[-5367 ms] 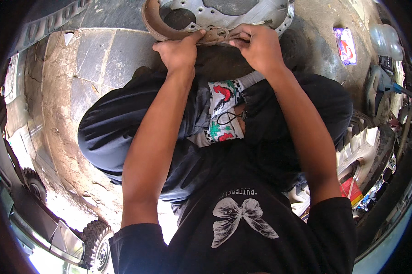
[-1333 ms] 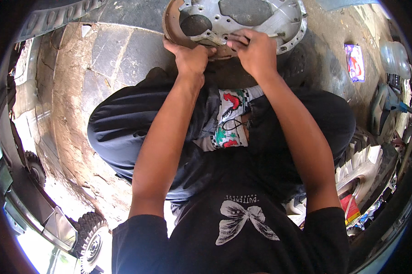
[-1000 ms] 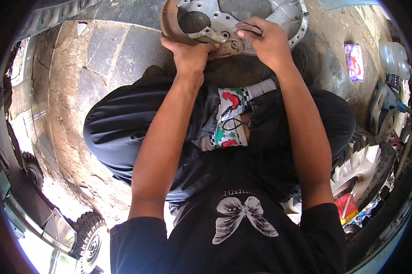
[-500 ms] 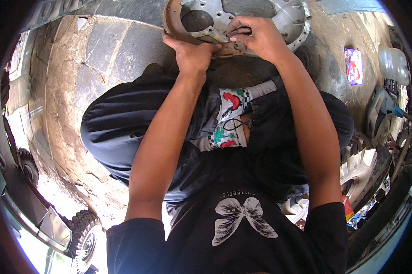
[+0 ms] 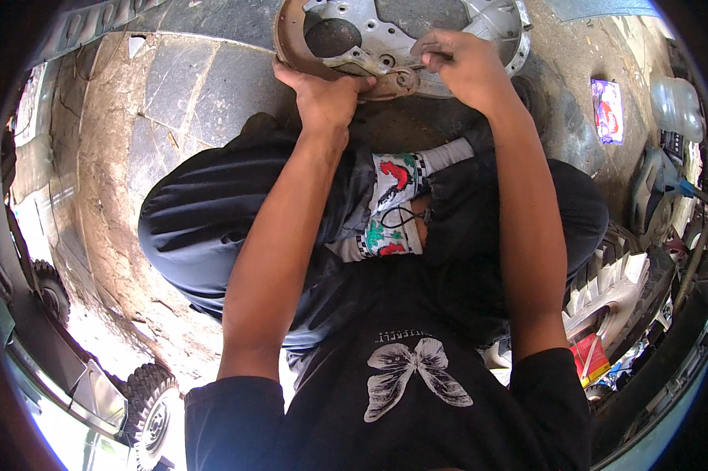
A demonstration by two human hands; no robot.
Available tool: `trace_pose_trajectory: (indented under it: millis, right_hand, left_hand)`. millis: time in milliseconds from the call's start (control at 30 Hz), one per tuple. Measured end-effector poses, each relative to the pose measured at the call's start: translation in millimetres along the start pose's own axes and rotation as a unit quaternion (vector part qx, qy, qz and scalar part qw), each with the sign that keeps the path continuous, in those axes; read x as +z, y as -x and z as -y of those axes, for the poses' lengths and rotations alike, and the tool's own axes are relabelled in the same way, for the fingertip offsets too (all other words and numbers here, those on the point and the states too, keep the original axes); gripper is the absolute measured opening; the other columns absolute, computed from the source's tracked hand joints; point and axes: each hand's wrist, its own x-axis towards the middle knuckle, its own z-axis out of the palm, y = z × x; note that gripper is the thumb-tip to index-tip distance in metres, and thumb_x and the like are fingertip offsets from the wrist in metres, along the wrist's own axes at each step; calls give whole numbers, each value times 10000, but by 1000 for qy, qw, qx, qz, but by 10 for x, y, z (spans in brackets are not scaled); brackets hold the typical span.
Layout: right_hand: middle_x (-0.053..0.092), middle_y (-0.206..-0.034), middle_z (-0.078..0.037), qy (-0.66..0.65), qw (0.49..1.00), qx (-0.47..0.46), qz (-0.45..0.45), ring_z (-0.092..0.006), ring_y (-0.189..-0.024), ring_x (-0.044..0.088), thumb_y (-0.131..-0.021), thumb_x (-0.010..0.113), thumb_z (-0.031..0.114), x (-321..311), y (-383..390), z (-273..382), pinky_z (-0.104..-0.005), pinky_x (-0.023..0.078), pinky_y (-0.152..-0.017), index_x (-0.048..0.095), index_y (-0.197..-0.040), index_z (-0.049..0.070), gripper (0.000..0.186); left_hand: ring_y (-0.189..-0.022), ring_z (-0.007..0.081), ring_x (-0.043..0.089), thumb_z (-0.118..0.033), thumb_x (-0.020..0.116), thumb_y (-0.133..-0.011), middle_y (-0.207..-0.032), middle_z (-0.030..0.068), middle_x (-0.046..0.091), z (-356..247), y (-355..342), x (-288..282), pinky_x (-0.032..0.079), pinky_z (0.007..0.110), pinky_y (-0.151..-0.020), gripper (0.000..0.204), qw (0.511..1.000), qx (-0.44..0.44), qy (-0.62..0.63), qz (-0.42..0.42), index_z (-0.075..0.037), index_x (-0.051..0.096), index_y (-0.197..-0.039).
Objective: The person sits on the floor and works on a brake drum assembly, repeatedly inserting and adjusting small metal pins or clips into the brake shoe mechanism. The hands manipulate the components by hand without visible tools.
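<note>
A large round cast-metal housing (image 5: 379, 37), grey with a brown, rusty-looking rim and several holes, lies in front of my crossed legs at the top of the view. My left hand (image 5: 322, 98) is closed around its near left rim, thumb along the near edge. Over the near right part, my right hand (image 5: 473, 69) pinches a thin dark rod-like piece (image 5: 421, 66); its kind is not clear. The rod points left toward a round boss (image 5: 403, 78) on the housing's near edge. My right fingers partly hide the rod.
A purple and white packet (image 5: 607, 111) lies on the floor to the right, near a clear plastic bottle (image 5: 674, 108) and a grey-blue container (image 5: 654, 188). Finned metal parts (image 5: 609, 294) and a red and yellow box (image 5: 589, 357) are lower right. A knobby tyre (image 5: 151, 408) stands lower left.
My right hand has drawn back to the right, uncovering the boss and a hole beside it. The housing and my left hand have shifted slightly left.
</note>
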Motion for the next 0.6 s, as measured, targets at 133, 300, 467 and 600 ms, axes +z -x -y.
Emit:
trace_pose_trajectory:
  millis: [133,300,467,600]
  right_hand:
    - [799,-1067,-157,60,995,34,72,-332,-997,770,-912,787,180,-20,25,152,-401,594,-904,784,-1153,87,258]
    - [807,-1036,-141,47,994,50,80,-316,-975,779,-875,820,214,16,14,85,-399,597,-897,810,-1137,123,278]
    - [812,-1029,-132,33,990,127,56,-345,-985,776,-818,869,313,114,-6,97,-423,608,-905,848,-1106,219,303]
    - [812,-1017,-130,-7,991,125,53,-321,-968,777,-830,854,269,131,10,93,-405,600,-895,842,-1095,182,279]
  left_hand:
    - [-1412,331,486,126,895,-683,-1490,211,467,-22,22,-31,404,426,-1223,1246,1000,-15,17,5,-32,-7,-1529]
    - [-1426,347,484,133,842,-719,-1533,291,441,-85,61,-13,426,398,-1213,1330,999,-42,-5,5,-60,-120,-1617]
    - [-1422,339,472,126,872,-701,-1503,241,452,-86,50,-31,388,418,-1238,1252,999,-33,1,6,-46,-25,-1557]
    - [-1422,357,486,119,856,-708,-1518,291,458,-52,42,-35,421,388,-1209,1334,999,-33,-25,-3,-52,-101,-1622]
